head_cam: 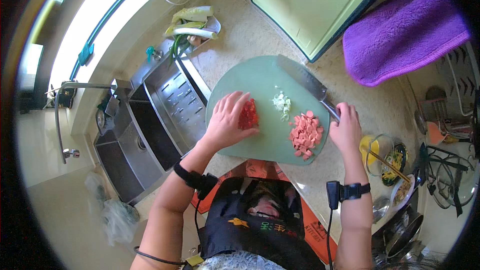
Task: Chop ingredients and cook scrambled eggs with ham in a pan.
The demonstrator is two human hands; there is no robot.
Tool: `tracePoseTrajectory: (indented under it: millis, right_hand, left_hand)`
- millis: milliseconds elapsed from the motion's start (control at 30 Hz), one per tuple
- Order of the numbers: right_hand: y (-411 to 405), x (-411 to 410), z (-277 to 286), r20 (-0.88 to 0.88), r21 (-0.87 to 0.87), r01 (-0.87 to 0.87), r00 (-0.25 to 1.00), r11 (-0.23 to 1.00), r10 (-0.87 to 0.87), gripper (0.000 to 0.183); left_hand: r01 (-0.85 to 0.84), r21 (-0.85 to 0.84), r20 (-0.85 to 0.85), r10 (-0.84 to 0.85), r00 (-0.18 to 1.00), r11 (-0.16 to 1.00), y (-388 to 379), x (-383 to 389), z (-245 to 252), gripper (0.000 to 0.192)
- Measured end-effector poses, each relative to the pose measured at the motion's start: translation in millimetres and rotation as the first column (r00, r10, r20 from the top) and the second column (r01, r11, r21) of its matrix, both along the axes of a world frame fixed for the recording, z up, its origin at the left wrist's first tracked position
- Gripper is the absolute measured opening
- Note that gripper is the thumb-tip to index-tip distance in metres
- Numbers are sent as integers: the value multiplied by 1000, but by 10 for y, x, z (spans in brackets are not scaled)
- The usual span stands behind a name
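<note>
A green cutting board [240,71] lies on the counter in front of me. At its left side my left hand [227,122] is spread with fingers apart, curved around a pile of chopped red pepper [250,114]; whether the fingertips touch it I cannot tell. My right hand [345,125] grips the handle of a kitchen knife [303,77]. The broad blade points away to the upper left, flat over the board's far right edge. Chopped white-green scallion [282,105] sits mid-board, and a larger heap of sliced pink sausage [305,134] lies near the right edge.
Left of the board is a steel sink [138,150] with a drain tray [182,97] and tall faucet [86,86]. Vegetables [193,26] rest behind it. A light green panel [315,3] and purple towel [405,33] stand beyond. A glass bowl with yellow liquid [371,153] and chopsticks [390,167] are at right.
</note>
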State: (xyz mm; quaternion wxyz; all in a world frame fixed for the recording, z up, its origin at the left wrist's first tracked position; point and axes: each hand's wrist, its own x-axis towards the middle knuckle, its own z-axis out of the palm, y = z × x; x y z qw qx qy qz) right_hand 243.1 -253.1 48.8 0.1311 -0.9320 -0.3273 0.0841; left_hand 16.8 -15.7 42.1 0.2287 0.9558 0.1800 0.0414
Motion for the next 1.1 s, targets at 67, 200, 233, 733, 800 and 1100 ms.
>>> tracePoseTrajectory:
  millis: [67,200,233,733,800,1100]
  right_hand:
    - [-48,-135,243,-26,19,13,1000,1000,-12,38]
    - [-166,-666,448,-347,190,66,938,980,4,24]
    - [-155,-824,523,-491,180,137,871,974,-32,20]
    - [-251,-1036,245,-301,394,220,948,892,-101,32]
    - [-287,-777,162,-199,390,173,975,905,-100,33]
    - [-206,-129,-77,-50,199,-55,997,978,66,40]
  left_hand:
    - [-12,45,-2,12,1000,999,-25,11,-40,89]
    - [-85,54,22,84,996,995,-13,-100,-163,90]
    - [-78,49,32,76,997,996,-22,-115,-152,90]
    - [122,-82,23,-120,992,989,100,-249,4,82]
    - [149,-9,23,-149,989,989,67,-196,-22,80]
    - [187,181,100,-207,973,966,-12,43,-314,55]
